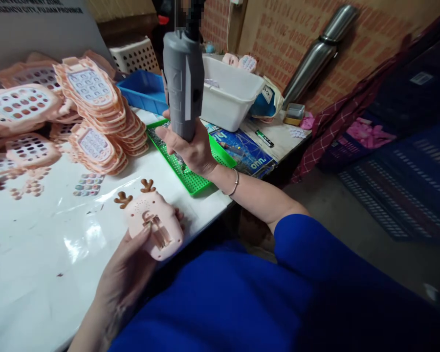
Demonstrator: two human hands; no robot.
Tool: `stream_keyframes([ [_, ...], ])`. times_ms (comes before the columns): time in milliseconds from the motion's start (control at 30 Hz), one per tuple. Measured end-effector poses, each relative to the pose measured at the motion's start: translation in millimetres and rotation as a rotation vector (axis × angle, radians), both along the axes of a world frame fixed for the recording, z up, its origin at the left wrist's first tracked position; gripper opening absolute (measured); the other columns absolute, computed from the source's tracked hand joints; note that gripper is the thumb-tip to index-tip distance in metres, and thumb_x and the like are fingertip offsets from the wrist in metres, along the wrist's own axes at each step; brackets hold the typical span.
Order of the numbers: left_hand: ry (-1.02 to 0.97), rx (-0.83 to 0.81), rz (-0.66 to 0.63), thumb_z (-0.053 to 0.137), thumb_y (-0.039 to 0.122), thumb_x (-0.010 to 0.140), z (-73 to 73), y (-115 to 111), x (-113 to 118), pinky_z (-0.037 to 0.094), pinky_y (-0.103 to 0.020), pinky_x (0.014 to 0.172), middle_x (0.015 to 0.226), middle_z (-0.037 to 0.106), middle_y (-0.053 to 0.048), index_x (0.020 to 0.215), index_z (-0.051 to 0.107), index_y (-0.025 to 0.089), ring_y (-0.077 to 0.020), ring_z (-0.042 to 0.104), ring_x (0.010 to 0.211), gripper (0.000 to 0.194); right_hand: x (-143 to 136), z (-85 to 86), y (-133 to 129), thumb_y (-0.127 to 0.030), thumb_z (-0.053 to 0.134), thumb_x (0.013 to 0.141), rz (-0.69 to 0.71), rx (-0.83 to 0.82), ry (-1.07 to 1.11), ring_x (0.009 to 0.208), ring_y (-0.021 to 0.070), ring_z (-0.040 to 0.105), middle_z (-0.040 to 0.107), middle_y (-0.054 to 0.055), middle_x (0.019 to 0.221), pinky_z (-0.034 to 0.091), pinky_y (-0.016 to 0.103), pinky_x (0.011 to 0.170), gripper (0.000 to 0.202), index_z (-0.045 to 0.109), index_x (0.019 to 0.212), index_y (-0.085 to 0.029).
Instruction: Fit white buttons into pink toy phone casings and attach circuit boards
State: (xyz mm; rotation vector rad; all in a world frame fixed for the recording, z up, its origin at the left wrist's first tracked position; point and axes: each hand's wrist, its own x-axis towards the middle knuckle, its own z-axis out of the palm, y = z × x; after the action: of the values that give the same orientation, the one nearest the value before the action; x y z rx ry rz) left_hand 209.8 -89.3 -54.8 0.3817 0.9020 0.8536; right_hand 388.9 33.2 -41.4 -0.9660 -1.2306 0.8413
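My left hand [130,264] is closed around a pink plastic toy housing [157,208] with brown antlers [147,185]. Its back faces up, showing an uncovered battery compartment [162,232], and my thumb lies at the compartment's edge. My right hand [190,149] grips a grey electric screwdriver [183,83], held upright with its tip down over a green perforated tray [196,183]. Small metal pieces, likely screws, lie at the tray's far left end. Whether the tip touches anything in the tray I cannot make out.
Stacked pink toy shells [95,93] stand at the left. Small coloured buttons [89,185] lie on the white table [58,244]. Behind the tray are a blue bin [141,93] and a white tub [227,100]. A steel flask [315,58] leans at the back right.
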Motion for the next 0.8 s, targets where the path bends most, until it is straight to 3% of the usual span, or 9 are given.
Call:
stream_keyframes([
  [200, 0.004, -0.039, 0.232, 0.06, 0.009, 0.077, 7.7, 14, 14, 0.06, -0.034, 0.079, 0.101, 0.074, -0.007, 0.114, 0.065, 0.02, -0.024, 0.07, 0.092, 0.039, 0, 4.0, 0, -0.065, 0.073, 0.057, -0.03, 0.002, 0.013, 0.049, 0.0028, 0.042, 0.045, -0.013, 0.055, 0.042, 0.023, 0.056, 0.059, 0.047, 0.087, -0.022],
  [433, -0.014, -0.041, 0.322, 0.053, 0.009, 0.085, 6.6, 20, 17, 0.055, -0.042, 0.092, 0.107, 0.072, -0.008, 0.112, 0.065, 0.019, -0.0269, 0.064, 0.11, 0.031, -16, 42.6, -34, -0.048, 0.074, 0.068, 0.136, 0.179, 0.183, 0.046, 0.0073, 0.045, 0.046, -0.011, 0.056, 0.04, 0.024, 0.05, 0.044, 0.051, 0.097, -0.025],
  [600, -0.053, 0.049, 0.319, 0.06, 0.011, 0.081, 1.3, 19, 15, 0.054, -0.044, 0.095, 0.114, 0.07, -0.007, 0.106, 0.067, 0.021, -0.028, 0.052, 0.126, 0.028, -35, 57.7, -71, -0.052, 0.073, 0.067, 0.264, -0.011, 0.086, 0.05, 0.0126, 0.049, 0.049, -0.008, 0.056, 0.046, 0.028, 0.053, 0.039, 0.056, 0.094, -0.029],
  [800, -0.098, 0.083, 0.314, 0.054, 0.009, 0.085, -0.3, 19, 12, 0.054, -0.041, 0.094, 0.118, 0.068, -0.005, 0.103, 0.066, 0.021, -0.0251, 0.051, 0.127, 0.024, -42, 50.4, -78, -0.057, 0.07, 0.067, 0.27, -0.144, -0.058, 0.055, 0.0144, 0.05, 0.049, -0.003, 0.059, 0.048, 0.031, 0.058, 0.036, 0.062, 0.081, -0.025],
])
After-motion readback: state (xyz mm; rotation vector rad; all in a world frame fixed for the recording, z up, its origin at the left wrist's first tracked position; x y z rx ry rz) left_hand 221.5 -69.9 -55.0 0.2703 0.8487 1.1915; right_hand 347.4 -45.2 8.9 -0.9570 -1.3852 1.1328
